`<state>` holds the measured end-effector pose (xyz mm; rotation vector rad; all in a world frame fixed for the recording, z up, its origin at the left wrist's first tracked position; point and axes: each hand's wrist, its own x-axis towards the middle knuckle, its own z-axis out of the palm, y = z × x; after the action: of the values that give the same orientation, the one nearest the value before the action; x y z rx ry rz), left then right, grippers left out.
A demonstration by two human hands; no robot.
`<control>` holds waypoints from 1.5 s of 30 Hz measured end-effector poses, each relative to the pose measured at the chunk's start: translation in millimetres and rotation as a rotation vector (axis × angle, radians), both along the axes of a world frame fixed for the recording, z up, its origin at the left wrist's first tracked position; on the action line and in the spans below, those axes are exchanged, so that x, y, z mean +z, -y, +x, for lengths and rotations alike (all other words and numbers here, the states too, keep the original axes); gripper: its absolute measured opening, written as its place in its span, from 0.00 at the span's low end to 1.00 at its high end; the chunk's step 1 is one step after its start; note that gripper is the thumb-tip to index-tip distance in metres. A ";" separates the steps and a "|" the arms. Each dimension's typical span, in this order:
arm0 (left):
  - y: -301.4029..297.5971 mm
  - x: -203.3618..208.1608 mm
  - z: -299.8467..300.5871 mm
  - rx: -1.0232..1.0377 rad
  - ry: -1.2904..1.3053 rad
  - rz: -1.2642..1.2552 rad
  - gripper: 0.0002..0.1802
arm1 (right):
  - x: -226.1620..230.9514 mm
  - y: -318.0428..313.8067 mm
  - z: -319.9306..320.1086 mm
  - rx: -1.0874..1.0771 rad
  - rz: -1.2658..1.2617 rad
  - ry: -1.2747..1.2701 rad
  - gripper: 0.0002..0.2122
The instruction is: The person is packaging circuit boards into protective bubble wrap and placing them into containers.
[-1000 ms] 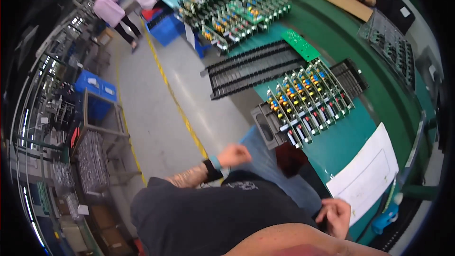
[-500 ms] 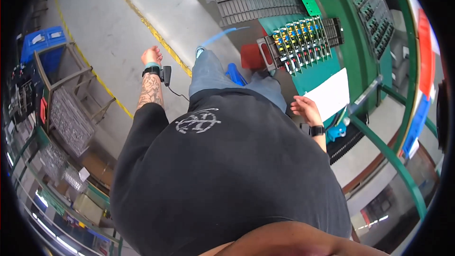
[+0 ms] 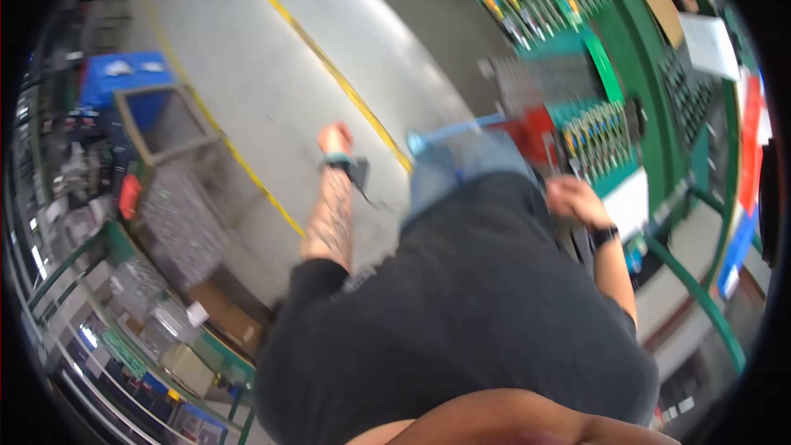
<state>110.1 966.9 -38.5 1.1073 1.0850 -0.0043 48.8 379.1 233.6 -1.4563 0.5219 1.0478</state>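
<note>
My left hand (image 3: pixel 335 138) hangs over the grey floor, away from any object, its fingers smeared by motion. A dark band with a small black box and a cable sits on that wrist. My right hand (image 3: pixel 578 201) is beside my hip at the bench's near edge, fingers loosely bent and apart, with nothing seen in them. It is nearest to a white sheet (image 3: pixel 626 203) and a rack of upright circuit boards (image 3: pixel 595 142) with yellow and blue parts. A red object (image 3: pixel 527 137) lies next to that rack, partly hidden by my leg.
Further along the green bench are a grey slotted rack (image 3: pixel 548 82), a green board (image 3: pixel 604 68) and more circuit boards (image 3: pixel 535 0). Yellow lines (image 3: pixel 329 70) cross the floor. On the left stand a blue bin (image 3: pixel 124 74), a metal-framed cart (image 3: pixel 165 128) and wrapped trays (image 3: pixel 183 214).
The view has shifted, and my body and both hands appear further right. My right hand is now closer to the bench's boards. More of the far bench shows, and the picture is blurrier.
</note>
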 end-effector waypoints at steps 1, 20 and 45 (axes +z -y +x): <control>-14.8 5.1 8.4 0.042 0.026 0.014 0.13 | 9.6 -20.7 16.1 -0.009 -0.010 -0.019 0.14; -239.3 24.5 455.9 -0.526 -0.111 1.107 0.09 | -39.5 -267.6 310.7 -0.355 0.343 0.257 0.14; -280.2 -92.6 980.2 -0.825 -0.482 -0.209 0.06 | 40.9 -553.1 1072.1 -0.227 -0.014 0.584 0.14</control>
<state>1090.3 1247.1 -131.1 1.3235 0.9389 -1.0566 1120.9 932.3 274.6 -1.5845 0.2608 0.4066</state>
